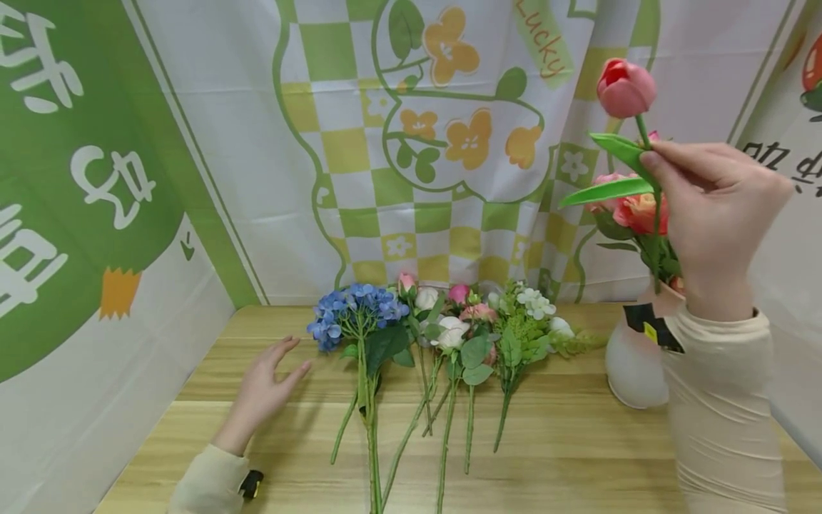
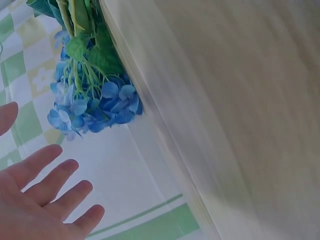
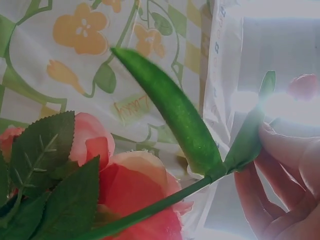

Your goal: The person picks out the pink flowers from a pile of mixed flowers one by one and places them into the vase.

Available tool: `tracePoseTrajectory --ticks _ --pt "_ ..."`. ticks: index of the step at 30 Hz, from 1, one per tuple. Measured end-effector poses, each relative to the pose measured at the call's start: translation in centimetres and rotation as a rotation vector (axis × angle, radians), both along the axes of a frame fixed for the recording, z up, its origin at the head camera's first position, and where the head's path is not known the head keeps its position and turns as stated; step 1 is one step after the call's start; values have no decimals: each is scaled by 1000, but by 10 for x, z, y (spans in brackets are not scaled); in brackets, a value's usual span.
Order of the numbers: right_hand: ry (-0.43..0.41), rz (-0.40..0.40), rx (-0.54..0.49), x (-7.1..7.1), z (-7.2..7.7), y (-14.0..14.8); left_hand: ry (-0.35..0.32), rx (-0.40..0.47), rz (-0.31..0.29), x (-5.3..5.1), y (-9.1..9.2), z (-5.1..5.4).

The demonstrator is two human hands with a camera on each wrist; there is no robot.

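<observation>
My right hand [image 1: 726,203] pinches the stem of a pink tulip [image 1: 627,89] between thumb and fingers, holding it upright above a white vase [image 1: 632,371]. In the right wrist view, the tulip's long green leaf [image 3: 170,110] points away from the fingers. The stem's lower end comes down near the vase mouth; I cannot tell if it is inside. Pink and orange roses [image 1: 638,210] stand in the vase, partly hidden by my right hand. My left hand [image 1: 263,385] is over the table's left side, fingers spread, apart from a blue hydrangea [image 2: 95,107].
On the wooden table [image 1: 565,457] lie white roses [image 1: 452,333], pink flowers [image 1: 478,312] and a green sprig with white blossoms [image 1: 536,303], stems toward me. A patterned cloth [image 1: 359,150] hangs behind, with printed cloth walls at both sides.
</observation>
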State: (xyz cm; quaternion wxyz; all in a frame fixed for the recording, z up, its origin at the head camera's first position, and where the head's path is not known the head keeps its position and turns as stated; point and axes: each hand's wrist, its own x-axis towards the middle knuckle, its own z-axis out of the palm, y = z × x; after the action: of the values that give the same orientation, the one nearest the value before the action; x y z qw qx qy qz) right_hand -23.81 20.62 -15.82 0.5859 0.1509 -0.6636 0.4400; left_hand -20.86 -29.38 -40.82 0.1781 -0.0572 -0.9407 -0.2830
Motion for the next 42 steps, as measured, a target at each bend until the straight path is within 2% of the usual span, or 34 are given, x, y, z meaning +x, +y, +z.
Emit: tracePoseTrajectory --ticks 5,16,22,25,32,42 --pt "28 -33 -7 -1 4 1 10 -15 -4 1 -5 -1" --pt "72 -12 -81 4 16 -3 51 -39 -5 5 -18 -2" --pt "104 -17 -51 5 17 -5 11 -31 45 11 -28 5" --pt "108 -36 -30 5 18 -6 20 -42 59 13 -30 7" --pt "84 -114 36 -3 6 -4 46 -65 53 13 -30 7" --pt "30 -157 100 -13 -15 4 43 -67 59 13 -30 7"
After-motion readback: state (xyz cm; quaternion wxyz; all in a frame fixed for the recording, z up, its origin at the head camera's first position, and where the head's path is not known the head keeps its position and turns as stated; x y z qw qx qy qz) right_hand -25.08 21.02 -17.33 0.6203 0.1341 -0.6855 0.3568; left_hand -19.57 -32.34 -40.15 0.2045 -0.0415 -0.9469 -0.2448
